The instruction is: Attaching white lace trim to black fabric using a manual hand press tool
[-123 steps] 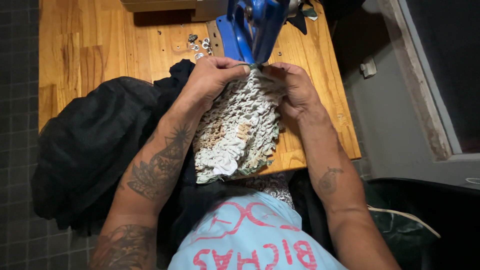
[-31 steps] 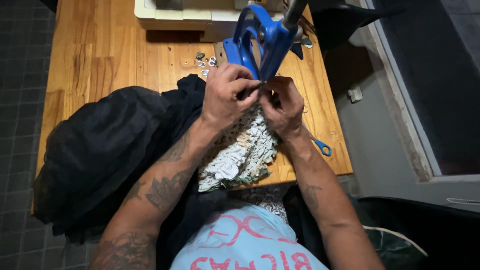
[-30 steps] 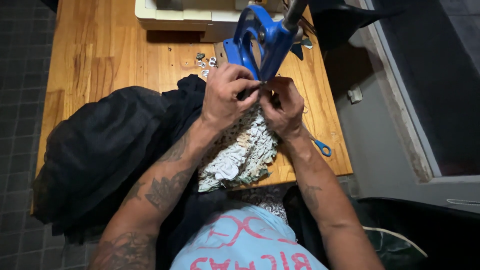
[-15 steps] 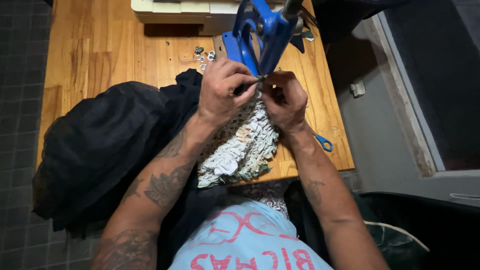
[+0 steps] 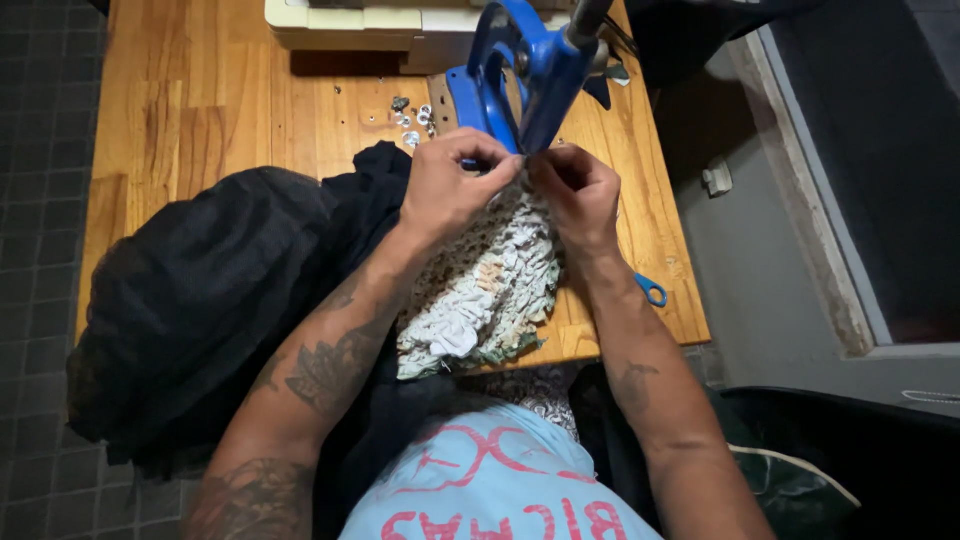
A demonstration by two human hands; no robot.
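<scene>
Hands meet at the far middle of the butcher-block wooden table (image 5: 200, 110), just in front of the blue cast-metal hand press (image 5: 525, 75) that stands near the table's far edge. The left hand (image 5: 450, 190) pinches the top edge of the ruffled cream and grey-green patterned fabric piece (image 5: 490, 290) between thumb and fingertips, closed tightly on the cloth right at the base of the press. The right hand (image 5: 575, 195) grips the same top edge from the other side, its fingers curled in and touching those of the left hand, so both hold the cloth at one spot under the press head. From there the ruffled fabric hangs back over the table toward the near edge, where its lower end reaches the person's lap, between the two forearms. A large heap of black sheer fabric (image 5: 210, 300) covers the left part of the table and spills over its left and near edges, touching the left forearm. A scatter of small silver metal snaps (image 5: 410, 115) lies on the wood just left of the press base. Behind it, along the far edge, sits a cream-coloured boxy machine (image 5: 360, 20). A blue plastic handle loop (image 5: 652, 292) pokes out beside the right wrist, close to the table's right edge.
</scene>
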